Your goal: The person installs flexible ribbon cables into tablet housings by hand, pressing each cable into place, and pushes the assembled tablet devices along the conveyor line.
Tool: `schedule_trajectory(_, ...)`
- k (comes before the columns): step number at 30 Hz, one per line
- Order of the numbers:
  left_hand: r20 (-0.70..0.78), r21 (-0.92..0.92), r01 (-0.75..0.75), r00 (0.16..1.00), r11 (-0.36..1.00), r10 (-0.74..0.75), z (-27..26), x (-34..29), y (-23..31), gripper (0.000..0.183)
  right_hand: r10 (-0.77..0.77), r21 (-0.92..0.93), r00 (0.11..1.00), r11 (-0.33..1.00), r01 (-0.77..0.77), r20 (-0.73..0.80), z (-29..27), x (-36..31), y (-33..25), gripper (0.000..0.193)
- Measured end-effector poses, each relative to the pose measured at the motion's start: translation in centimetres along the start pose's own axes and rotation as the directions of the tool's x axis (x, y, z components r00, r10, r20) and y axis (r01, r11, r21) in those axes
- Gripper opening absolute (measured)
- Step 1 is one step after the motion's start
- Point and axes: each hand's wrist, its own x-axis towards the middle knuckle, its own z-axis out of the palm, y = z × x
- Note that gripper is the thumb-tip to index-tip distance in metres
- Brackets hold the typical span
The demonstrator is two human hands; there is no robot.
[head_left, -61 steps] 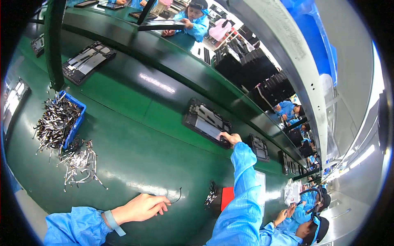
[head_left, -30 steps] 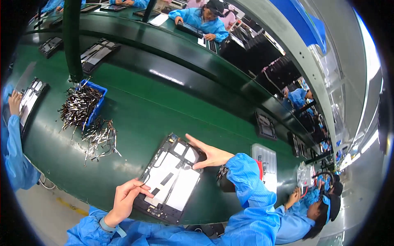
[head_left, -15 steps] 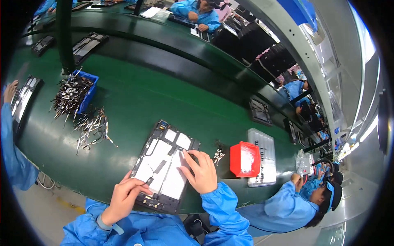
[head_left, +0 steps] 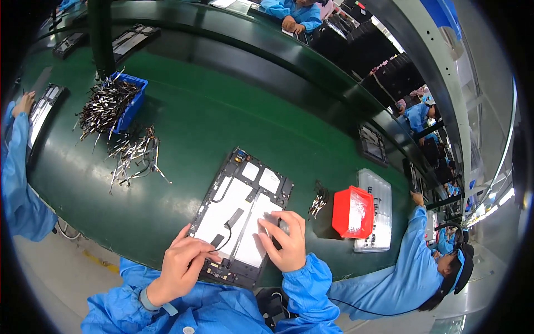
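Observation:
An opened flat electronic device (head_left: 245, 273) with a black frame and white battery panels (head_left: 222, 203) lies slanted on the green bench in front of me. Over its lower left part, my left hand (head_left: 181, 267) pinches the end of a thin black cable (head_left: 229, 238) between thumb and fingers. The cable curves up to a dark strip on the white panel. My right hand (head_left: 286, 242) is over the right-hand panel, thumb and index finger apart with nothing visible between them. Its fingertips are at the panel's surface; whether they press on it I cannot tell.
A blue bin (head_left: 130, 108) heaped with cable pieces stands left, with a loose cable pile (head_left: 136, 156) before it. Right of the device lie a small cable bunch (head_left: 319, 200), a red bin (head_left: 353, 211) and a clear plastic case (head_left: 381, 195). Co-workers sit on both sides.
My view has shifted, so the bench items appear farther right and higher. My right hand has moved nearer to me along the panel. The right-hand co-worker's arm now stretches forward.

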Motion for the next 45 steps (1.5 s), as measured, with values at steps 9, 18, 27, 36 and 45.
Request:
schedule_trajectory(9,-0.018,0.034,-0.033,0.999,0.999,0.033,0.2,0.1,-0.2,0.019,0.013,-0.210,0.999,0.978,-0.002,0.049,-0.5,0.6,-0.1,0.048)
schedule_trajectory(18,-0.022,0.029,0.036,0.999,0.999,-0.035,0.6,-0.8,1.1,0.020,0.251,-0.419,0.844,0.779,-0.466,-0.473,-9.1,-1.9,6.0,0.027)
schedule_trajectory(27,-0.012,0.253,-0.052,0.998,0.966,0.057,-0.2,-2.3,3.1,0.021,0.213,-0.415,0.798,0.763,-0.497,-0.564,-9.9,-2.8,10.3,0.023)
schedule_trajectory(36,-0.019,0.118,-0.075,0.997,0.990,0.078,-2.0,0.1,3.6,0.023,-0.345,0.280,0.925,0.914,0.292,0.160,-0.7,5.5,-6.2,0.040)
schedule_trajectory(45,0.022,0.506,-0.301,0.941,0.808,0.337,-5.3,2.0,2.3,0.015,0.321,0.619,0.707,0.342,-0.707,0.631,2.7,6.6,-3.5,0.017)
